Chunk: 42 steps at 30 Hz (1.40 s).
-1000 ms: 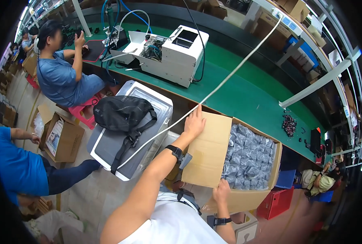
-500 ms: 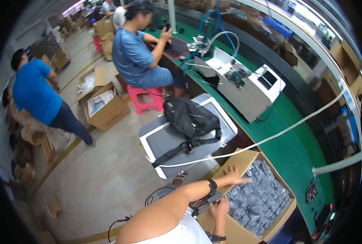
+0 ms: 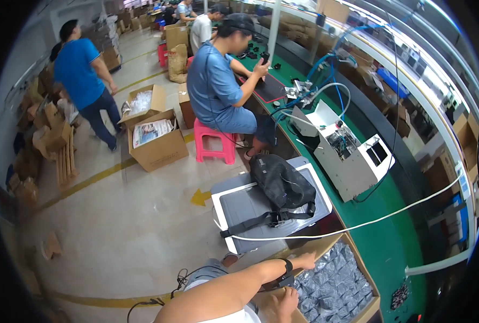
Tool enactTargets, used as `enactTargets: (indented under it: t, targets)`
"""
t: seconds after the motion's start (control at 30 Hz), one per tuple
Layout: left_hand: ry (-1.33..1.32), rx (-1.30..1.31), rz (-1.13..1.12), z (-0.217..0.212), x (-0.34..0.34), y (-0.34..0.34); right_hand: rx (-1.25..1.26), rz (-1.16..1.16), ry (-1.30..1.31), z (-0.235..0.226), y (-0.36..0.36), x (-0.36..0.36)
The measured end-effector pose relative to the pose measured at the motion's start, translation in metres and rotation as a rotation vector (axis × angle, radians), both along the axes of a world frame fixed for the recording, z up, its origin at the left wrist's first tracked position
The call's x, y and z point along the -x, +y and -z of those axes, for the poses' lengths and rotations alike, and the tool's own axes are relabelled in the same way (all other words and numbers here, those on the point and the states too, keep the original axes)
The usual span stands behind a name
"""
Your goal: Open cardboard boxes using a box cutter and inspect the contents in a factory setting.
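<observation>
Handling the open carton [image 3: 371, 308] seems the step in hand: left hand [image 3: 304, 261] and right hand [image 3: 287, 302] are at its left side; I cannot tell whether either grip is closed. Grey bags [image 3: 334, 280] fill it, beside the table [image 3: 382, 247]; the next move likely calls for care.

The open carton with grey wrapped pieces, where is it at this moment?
In the head view, the open carton is at the lower right, beside the green bench and near the grey-and-white case.
</observation>
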<state>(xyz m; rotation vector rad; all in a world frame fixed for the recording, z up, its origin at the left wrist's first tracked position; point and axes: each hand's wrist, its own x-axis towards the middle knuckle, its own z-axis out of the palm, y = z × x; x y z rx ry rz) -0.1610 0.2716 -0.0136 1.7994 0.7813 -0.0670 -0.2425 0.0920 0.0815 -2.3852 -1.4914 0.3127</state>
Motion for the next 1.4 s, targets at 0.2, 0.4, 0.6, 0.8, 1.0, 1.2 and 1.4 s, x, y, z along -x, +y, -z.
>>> enactTargets:
  t: [0.2, 0.4, 0.6, 0.8, 1.0, 1.2, 1.4]
  targets:
    - [-0.100, -0.184, -0.079, -0.005, 0.057, -0.031, -0.013, 0.223, -0.146, 0.043, 0.009, -0.005]
    - [-0.142, -0.157, -0.043, -0.008, 0.146, -0.087, 0.142, 0.075, -0.177, 0.038, -0.019, -0.006]
    - [-0.244, 0.093, 0.295, -0.022, 0.258, -0.055, 0.245, 0.239, -0.210, 0.030, -0.007, 0.010]
    - [-0.293, 0.396, 0.006, 0.008, 0.483, -0.004, 0.229, 0.360, -0.486, 0.042, 0.013, 0.042]
    - [-0.010, 0.726, -1.086, 0.088, 0.826, -0.008, 0.243, 0.478, -0.488, 0.067, 0.031, 0.125]
    - [0.524, 0.619, -1.290, 0.082, 1.001, -0.045, 0.729, 0.177, 0.295, 0.168, 0.065, 0.219]
    - [0.465, 0.710, -1.221, 0.080, 1.021, 0.021, 0.790, 0.205, 0.805, 0.185, 0.217, 0.347]
